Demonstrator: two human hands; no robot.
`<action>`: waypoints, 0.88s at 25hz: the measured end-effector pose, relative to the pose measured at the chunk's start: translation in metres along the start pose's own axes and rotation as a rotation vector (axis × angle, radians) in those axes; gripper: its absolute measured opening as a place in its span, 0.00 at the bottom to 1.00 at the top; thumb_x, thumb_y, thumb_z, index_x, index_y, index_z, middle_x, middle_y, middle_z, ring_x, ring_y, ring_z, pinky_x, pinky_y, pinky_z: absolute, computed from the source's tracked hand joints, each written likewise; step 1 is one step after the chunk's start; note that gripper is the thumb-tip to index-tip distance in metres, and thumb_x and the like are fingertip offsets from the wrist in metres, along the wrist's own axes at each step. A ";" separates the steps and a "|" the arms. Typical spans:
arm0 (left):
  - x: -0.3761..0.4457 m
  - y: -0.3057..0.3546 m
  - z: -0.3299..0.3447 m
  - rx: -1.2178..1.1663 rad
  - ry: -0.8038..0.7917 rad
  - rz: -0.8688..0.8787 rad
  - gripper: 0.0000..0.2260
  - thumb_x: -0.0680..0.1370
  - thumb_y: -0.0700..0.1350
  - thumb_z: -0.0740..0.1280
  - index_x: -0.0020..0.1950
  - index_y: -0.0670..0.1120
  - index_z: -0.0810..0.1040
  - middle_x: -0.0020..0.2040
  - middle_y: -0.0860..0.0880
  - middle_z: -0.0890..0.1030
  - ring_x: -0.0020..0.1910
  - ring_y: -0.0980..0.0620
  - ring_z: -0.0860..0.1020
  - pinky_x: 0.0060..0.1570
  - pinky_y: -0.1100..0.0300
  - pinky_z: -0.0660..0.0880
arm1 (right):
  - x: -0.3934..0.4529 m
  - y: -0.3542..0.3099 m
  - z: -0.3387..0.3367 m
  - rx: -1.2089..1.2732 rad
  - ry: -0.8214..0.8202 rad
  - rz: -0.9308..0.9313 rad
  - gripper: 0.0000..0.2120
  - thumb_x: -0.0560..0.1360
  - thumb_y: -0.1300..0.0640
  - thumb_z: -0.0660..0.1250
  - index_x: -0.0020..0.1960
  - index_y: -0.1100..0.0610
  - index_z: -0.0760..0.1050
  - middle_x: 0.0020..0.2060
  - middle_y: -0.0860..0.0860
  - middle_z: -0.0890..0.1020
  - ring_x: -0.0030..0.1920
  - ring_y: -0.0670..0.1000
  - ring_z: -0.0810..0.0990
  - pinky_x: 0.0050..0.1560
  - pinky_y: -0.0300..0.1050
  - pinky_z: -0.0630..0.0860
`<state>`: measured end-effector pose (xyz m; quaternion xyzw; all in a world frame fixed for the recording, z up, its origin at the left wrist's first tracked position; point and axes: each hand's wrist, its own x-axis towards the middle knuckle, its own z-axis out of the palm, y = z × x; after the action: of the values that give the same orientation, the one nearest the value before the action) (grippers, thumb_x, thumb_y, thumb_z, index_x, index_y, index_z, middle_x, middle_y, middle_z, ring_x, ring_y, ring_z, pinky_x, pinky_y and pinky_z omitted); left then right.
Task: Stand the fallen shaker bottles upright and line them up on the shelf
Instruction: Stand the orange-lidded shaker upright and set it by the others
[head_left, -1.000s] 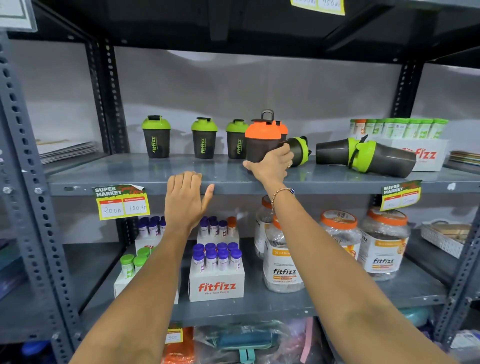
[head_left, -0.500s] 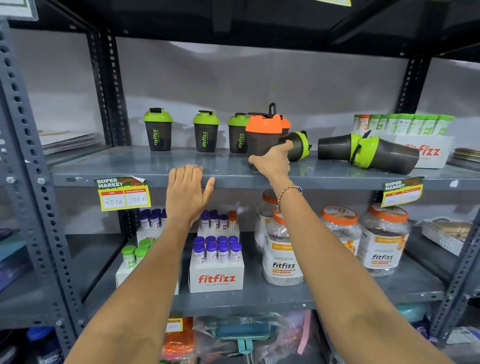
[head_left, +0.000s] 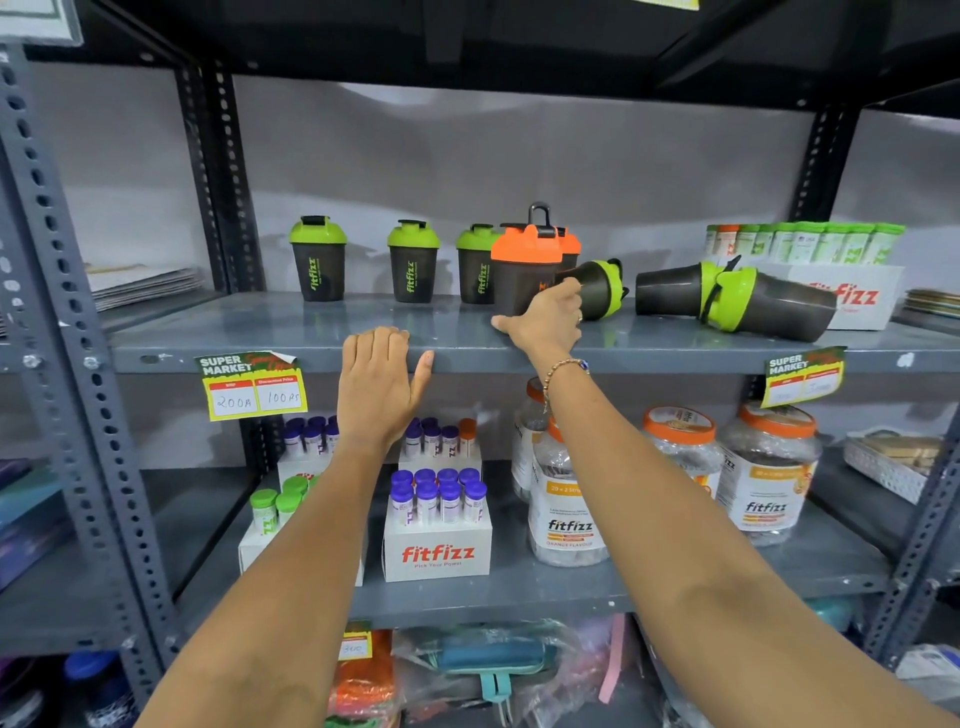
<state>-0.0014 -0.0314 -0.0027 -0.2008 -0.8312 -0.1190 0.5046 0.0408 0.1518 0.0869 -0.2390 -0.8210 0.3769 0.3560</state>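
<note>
Three green-lid shaker bottles (head_left: 318, 265) (head_left: 414, 267) (head_left: 475, 270) stand upright in a row at the back of the grey shelf (head_left: 260, 332). To their right stands an orange-lid shaker (head_left: 524, 260), with a second orange lid (head_left: 570, 247) behind it. My right hand (head_left: 545, 319) wraps the front orange-lid shaker's base, thumb on the left, fingers on the right touching a small fallen green-lid shaker (head_left: 600, 286). Two more green-lid shakers (head_left: 670, 288) (head_left: 779, 309) lie on their sides further right, lids together. My left hand (head_left: 379, 384) rests flat on the shelf's front edge.
A white fitfizz box (head_left: 857, 296) with green tubes stands at the shelf's right end. Stacked papers (head_left: 140, 283) lie on the left bay. Price tags (head_left: 252, 392) hang on the front edge. The lower shelf holds tube boxes (head_left: 439, 551) and jars (head_left: 569, 519).
My right hand's fingers have stretched rightward past the orange-lid shaker's base to the small fallen shaker. My left hand has stayed on the shelf edge. No bottle has visibly moved.
</note>
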 end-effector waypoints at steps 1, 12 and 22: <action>0.000 0.000 0.000 -0.006 -0.001 0.002 0.20 0.81 0.55 0.54 0.54 0.41 0.75 0.51 0.43 0.78 0.49 0.42 0.74 0.57 0.51 0.64 | -0.002 -0.001 0.001 -0.019 0.014 0.000 0.50 0.63 0.49 0.79 0.72 0.63 0.52 0.69 0.61 0.66 0.70 0.62 0.65 0.69 0.60 0.64; 0.001 0.001 0.000 0.018 -0.011 -0.011 0.21 0.81 0.56 0.52 0.52 0.41 0.75 0.50 0.43 0.77 0.48 0.43 0.72 0.55 0.51 0.64 | -0.004 -0.001 0.009 -0.076 0.116 -0.027 0.45 0.63 0.50 0.79 0.69 0.63 0.57 0.64 0.61 0.72 0.65 0.62 0.73 0.65 0.59 0.70; -0.007 0.067 -0.012 -0.150 -0.090 -0.016 0.20 0.80 0.49 0.53 0.64 0.39 0.74 0.62 0.40 0.77 0.65 0.41 0.73 0.73 0.42 0.57 | -0.003 0.043 -0.048 0.099 0.082 -0.242 0.12 0.76 0.61 0.66 0.58 0.61 0.72 0.58 0.58 0.76 0.58 0.57 0.77 0.58 0.46 0.72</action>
<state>0.0414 0.0215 -0.0031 -0.2368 -0.8432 -0.1759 0.4494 0.0850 0.1971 0.0738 -0.1358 -0.8090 0.3610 0.4435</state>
